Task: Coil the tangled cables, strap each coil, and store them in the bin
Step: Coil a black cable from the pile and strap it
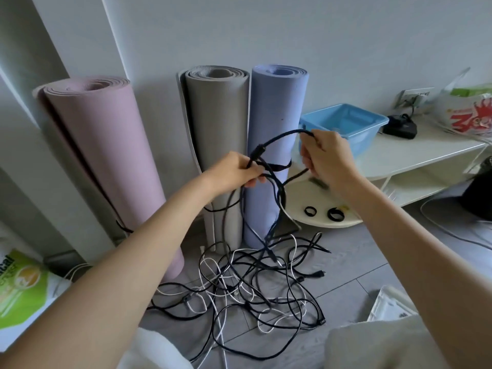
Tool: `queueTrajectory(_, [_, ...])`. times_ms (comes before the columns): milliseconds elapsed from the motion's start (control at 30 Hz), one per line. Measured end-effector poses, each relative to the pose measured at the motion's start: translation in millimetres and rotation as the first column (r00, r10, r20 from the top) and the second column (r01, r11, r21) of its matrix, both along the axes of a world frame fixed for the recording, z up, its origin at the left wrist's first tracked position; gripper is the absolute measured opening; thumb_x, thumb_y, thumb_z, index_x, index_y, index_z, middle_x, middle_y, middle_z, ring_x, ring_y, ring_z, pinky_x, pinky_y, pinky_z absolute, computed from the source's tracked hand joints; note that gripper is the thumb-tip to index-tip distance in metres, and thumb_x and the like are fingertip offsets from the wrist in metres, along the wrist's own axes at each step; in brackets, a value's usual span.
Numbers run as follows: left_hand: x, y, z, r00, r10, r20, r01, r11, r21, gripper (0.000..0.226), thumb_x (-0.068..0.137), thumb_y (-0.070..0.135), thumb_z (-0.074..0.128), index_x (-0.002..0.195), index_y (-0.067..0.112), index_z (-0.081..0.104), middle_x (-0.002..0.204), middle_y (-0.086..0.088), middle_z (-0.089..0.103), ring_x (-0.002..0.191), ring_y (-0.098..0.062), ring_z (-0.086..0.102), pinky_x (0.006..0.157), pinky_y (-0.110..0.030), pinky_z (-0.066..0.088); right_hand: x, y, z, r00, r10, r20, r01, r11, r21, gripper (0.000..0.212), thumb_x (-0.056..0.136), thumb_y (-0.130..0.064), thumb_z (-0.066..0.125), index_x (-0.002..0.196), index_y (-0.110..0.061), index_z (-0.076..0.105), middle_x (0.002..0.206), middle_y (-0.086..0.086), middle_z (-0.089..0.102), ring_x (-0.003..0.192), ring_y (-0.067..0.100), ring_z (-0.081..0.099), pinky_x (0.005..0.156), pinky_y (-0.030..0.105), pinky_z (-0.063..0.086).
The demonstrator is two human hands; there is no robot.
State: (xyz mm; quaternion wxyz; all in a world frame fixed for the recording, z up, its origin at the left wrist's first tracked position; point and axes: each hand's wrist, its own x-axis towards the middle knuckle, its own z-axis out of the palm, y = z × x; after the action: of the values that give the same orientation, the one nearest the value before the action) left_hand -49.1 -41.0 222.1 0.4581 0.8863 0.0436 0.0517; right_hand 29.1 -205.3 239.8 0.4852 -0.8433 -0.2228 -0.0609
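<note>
Head view: coiling the first black cable (pixel 279 138).
Left hand (pixel 239 170) grips gathered loops; right hand (pixel 323 153) pinches the next loop, probably to lay it across.

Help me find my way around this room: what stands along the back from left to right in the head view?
Pink mat → grey mat → blue mat → blue bin → black box → printed bag.

The green package (pixel 20 286) at lower left is cut by the frame edge, its lettering partial. A dark object (pixel 479 193) at the right edge is cropped. The blue bin (pixel 372 121) hides its contents behind its wall.
</note>
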Motion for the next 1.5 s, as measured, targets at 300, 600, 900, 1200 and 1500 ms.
queueTrajectory(300, [8, 21, -21, 0.914, 0.387, 0.125, -0.399, 0.911, 0.101, 0.045, 0.098, 0.027, 0.041, 0.057, 0.015, 0.057, 0.050, 0.001, 0.056, 0.043, -0.014, 0.050, 0.055, -0.023, 0.043, 7, -18, 0, 0.925, -0.200, 0.322, 0.292, 0.918, -0.268, 0.037, 0.095, -0.035, 0.046, 0.073, -0.008, 0.057, 0.070, 0.012, 0.055, 0.065, 0.031, 0.048, 0.058, 0.031, 0.032])
queueTrajectory(600, [-5, 6, -23, 0.956, -0.212, -0.203, 0.202, 0.977, -0.072, 0.051, 0.089, 0.020, 0.061, 0.133, 0.038, 0.041, 0.142, 0.007, 0.038, 0.130, -0.006, 0.034, 0.107, -0.023, 0.027, -2, -11, 0, 0.896, 0.106, -0.430, 0.035, 0.951, 0.307, 0.059, 0.095, -0.053, 0.034, 0.059, -0.008, 0.047, 0.056, 0.013, 0.052, 0.043, 0.024, 0.051, 0.045, 0.027, 0.045])
queueTrajectory(900, [10, -23, -20, 0.989, -0.031, 0.143, 0.000, 0.977, 0.213, 0.019, 0.089, 0.021, 0.057, 0.083, 0.006, 0.068, 0.083, -0.010, 0.069, 0.076, -0.016, 0.063, 0.076, -0.029, 0.047, -14, 14, 12, 0.947, 0.152, -0.282, -0.066, 0.954, 0.294, 0.045, 0.100, -0.032, 0.032, 0.066, -0.007, 0.047, 0.062, 0.013, 0.055, 0.049, 0.026, 0.056, 0.046, 0.028, 0.047])
queueTrajectory(1200, [6, 8, -36, 0.991, 0.089, -0.096, -0.050, 0.937, 0.346, 0.020, 0.085, 0.015, 0.056, 0.084, -0.001, 0.068, 0.081, -0.008, 0.056, 0.089, -0.021, 0.052, 0.081, -0.025, 0.047, 8, 0, 2, 0.972, -0.167, 0.166, 0.155, 0.984, 0.086, 0.035, 0.096, -0.026, 0.034, 0.078, 0.001, 0.048, 0.074, 0.021, 0.060, 0.072, 0.040, 0.058, 0.071, 0.051, 0.049])
queueTrajectory(1500, [-6, 34, -78, 0.884, 0.319, -0.343, 0.051, 0.663, 0.747, 0.021, 0.087, 0.010, 0.056, 0.106, 0.003, 0.061, 0.108, -0.015, 0.063, 0.099, -0.032, 0.063, 0.083, -0.036, 0.052, 3, -12, 16, 0.800, -0.302, 0.519, 0.236, 0.953, 0.190, 0.022, 0.093, -0.008, 0.031, 0.093, 0.006, 0.048, 0.108, 0.021, 0.046, 0.078, 0.013, 0.034, 0.062, 0.020, 0.026])
